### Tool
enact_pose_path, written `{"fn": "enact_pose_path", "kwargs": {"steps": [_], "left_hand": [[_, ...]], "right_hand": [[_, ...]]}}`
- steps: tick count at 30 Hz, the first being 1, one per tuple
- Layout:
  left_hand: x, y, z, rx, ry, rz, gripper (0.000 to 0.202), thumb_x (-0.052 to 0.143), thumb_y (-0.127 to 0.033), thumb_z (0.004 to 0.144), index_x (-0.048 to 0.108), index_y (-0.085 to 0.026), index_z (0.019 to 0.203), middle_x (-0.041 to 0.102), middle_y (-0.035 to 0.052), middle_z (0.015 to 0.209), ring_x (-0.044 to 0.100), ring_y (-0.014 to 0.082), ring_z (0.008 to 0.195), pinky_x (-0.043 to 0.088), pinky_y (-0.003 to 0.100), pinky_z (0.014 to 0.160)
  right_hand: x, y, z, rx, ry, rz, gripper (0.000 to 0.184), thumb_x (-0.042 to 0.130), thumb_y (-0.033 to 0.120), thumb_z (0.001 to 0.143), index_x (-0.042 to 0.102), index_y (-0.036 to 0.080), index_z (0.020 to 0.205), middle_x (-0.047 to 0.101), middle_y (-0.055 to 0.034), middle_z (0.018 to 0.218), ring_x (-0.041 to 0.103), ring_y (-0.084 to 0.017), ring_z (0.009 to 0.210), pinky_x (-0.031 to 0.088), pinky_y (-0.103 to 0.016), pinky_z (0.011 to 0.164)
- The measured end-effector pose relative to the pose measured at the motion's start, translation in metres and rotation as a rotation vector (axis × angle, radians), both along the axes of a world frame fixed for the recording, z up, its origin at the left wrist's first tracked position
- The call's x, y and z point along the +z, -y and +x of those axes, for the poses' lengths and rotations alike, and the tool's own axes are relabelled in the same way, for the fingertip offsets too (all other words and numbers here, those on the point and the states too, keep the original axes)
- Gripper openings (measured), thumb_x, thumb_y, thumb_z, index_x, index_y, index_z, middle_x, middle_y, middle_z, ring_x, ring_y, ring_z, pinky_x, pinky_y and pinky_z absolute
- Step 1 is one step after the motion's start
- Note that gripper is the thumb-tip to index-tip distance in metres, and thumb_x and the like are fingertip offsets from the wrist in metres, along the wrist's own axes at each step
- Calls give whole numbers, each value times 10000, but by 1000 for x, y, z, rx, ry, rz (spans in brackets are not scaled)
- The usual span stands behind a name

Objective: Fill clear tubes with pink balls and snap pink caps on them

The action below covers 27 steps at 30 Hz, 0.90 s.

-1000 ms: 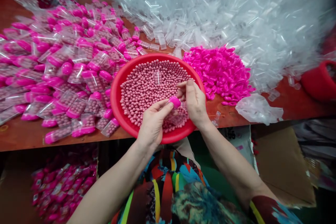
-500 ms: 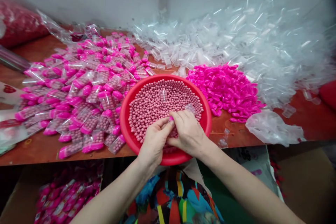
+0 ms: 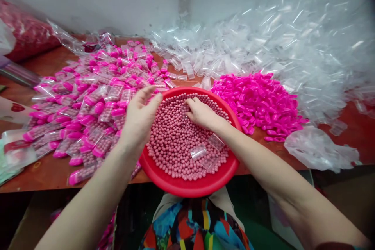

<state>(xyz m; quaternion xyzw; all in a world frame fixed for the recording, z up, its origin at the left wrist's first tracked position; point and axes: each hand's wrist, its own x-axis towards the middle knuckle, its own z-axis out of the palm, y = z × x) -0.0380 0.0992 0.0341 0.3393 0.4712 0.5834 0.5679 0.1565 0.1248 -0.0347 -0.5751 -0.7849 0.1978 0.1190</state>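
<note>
A red basin (image 3: pixel 228 174) full of small pink beads (image 3: pixel 175 140) sits at the table's front edge. My left hand (image 3: pixel 140 116) hovers over the basin's left rim with its fingers stretched out and nothing in it, right beside the pile of filled, pink-capped tubes (image 3: pixel 88 101). My right hand (image 3: pixel 201 114) rests on the beads in the far part of the basin. Its fingers are curled down, and what they pinch is hidden. A few empty clear tubes (image 3: pixel 199 151) lie on the beads nearer to me.
A heap of loose pink caps (image 3: pixel 258 101) lies right of the basin, with a big mound of empty clear tubes (image 3: pixel 263 43) behind it. A crumpled clear bag (image 3: pixel 319 150) sits at the front right. A red-filled bag (image 3: pixel 26 37) lies far left.
Both hands were together near the basin's front, pressing a pink cap onto a tube. Now they are apart: the left has swung toward the filled pile, empty, and the right has reached deeper into the beads.
</note>
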Motion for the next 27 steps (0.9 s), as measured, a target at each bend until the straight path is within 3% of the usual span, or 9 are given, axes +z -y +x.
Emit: {"fn": "enact_pose_path", "kwargs": {"steps": [5,9,13,16,19,24,27], "left_hand": [[-39,17,34,-89,-177,-106,249,786,-163,688,727,-150,930,717,60,980,632,192,973,457,295,948],[-53,11,42,-150,-256,-162,254,731,-40,644,728,-140,877,718,55,923,628,187,935,430,305,972],[-49,22,40,-268,-145,-165,231,730,-57,652,729,-150,863,724,33,869,635,181,921,438,290,937],[-43,39,34,-416,-50,-208,204,778,-174,703,735,-131,897,724,49,904,628,152,845,463,266,840],[-38,56,29,-519,45,-301,255,810,-219,711,731,-127,936,711,55,935,630,135,797,491,254,756],[-30,82,34,-576,228,-372,194,760,-146,769,695,-110,948,689,60,875,656,144,726,548,252,634],[-29,95,42,-551,253,-413,158,654,-97,847,669,-102,1003,698,79,900,677,145,728,571,240,606]], "right_hand": [[-5,-1,-2,27,-74,-9,211,601,149,848,585,167,1058,626,-96,1029,603,-229,951,487,-350,855],[6,7,1,15,-181,-12,77,592,99,824,599,163,866,643,-52,880,576,-184,823,449,-307,774],[25,33,8,-14,-399,-35,31,602,199,867,605,172,852,637,-6,795,572,-153,742,427,-281,695],[35,59,18,12,-567,-106,165,621,304,891,606,175,992,634,3,841,575,-144,748,447,-279,687],[37,80,30,80,-676,-227,270,636,313,892,590,186,1126,625,-5,909,574,-138,774,479,-279,698],[32,106,37,120,-814,-350,230,656,295,890,603,216,1100,647,-18,973,619,-146,849,530,-288,747],[31,119,40,50,-900,-336,252,706,315,861,596,224,1069,648,-7,948,629,-139,831,540,-273,722]]}}
